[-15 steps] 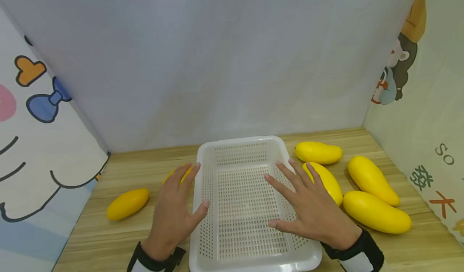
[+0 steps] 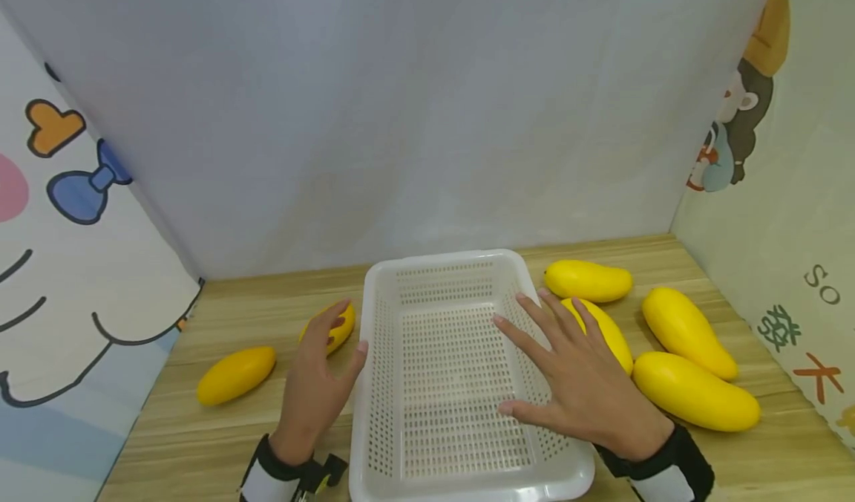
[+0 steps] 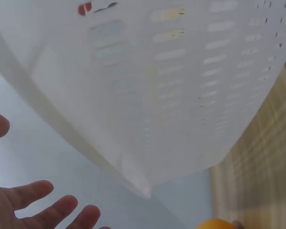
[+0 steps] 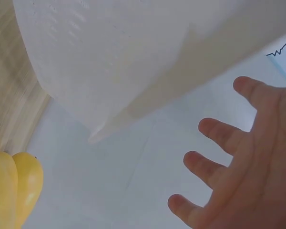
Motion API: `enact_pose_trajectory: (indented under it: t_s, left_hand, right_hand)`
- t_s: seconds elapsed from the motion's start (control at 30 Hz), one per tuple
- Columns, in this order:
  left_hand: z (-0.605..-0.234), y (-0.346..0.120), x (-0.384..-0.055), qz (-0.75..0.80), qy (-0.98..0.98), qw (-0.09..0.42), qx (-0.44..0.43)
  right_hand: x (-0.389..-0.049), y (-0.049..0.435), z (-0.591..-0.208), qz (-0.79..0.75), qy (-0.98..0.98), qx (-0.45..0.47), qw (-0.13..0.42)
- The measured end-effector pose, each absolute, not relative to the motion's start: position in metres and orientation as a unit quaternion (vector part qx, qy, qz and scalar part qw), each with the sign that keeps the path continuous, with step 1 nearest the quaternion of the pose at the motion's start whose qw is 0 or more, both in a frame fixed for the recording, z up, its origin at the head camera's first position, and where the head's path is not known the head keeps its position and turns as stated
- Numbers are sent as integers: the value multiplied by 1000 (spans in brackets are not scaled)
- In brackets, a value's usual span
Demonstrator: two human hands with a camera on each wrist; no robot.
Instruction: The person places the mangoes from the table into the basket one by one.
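Observation:
A white perforated plastic basket [image 2: 444,257] stands on the table between the two hands. My left hand [image 2: 315,394] hovers by its left rim, fingers loosely bent and nothing in them. Just past those fingers lies a yellow mango [image 2: 344,331], partly covered by the hand. Farther left sits a second mango [image 2: 236,376]. Over the basket's right side, my right hand [image 2: 577,383] is spread with its fingers apart, holding nothing. It partly hides a mango [image 2: 613,342] behind it. In both wrist views the fingers are apart from the basket wall [image 3: 181,95].
More mangoes lie right of the basket: one at the back [image 2: 588,281], one near the right wall [image 2: 688,331], and one in front [image 2: 695,392]. A pale cloth wall [image 2: 427,116] closes off the back, and printed panels [image 2: 768,264] flank the wood-grain table [image 2: 174,442].
My left hand has drawn left, away from the basket's rim, and more of the mango beyond its fingers shows. My right hand has shifted very slightly right. The basket and mangoes stay put.

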State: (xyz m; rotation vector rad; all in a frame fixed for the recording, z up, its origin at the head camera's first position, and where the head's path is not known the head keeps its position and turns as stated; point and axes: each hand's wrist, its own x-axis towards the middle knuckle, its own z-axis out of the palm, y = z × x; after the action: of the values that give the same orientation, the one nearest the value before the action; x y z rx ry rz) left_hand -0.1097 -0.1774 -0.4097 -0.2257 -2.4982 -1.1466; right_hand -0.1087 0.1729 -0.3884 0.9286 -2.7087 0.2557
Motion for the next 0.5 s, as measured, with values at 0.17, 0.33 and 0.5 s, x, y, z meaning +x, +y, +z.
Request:
enact_pose_trajectory:
  t_s: [0.17, 0.33, 0.5]
  left_hand:
    - [-419, -183, -118, -471, -869, 146, -40]
    - [-424, -186, -124, -493, -863, 111, -11]
    - [-430, -184, -128, -521, -851, 73, 4]
  right_hand:
    - [-109, 174, -388, 84, -937, 315, 130]
    - [-109, 174, -388, 85, -935, 315, 137]
    - [-110, 175, -389, 98, -931, 318, 153]
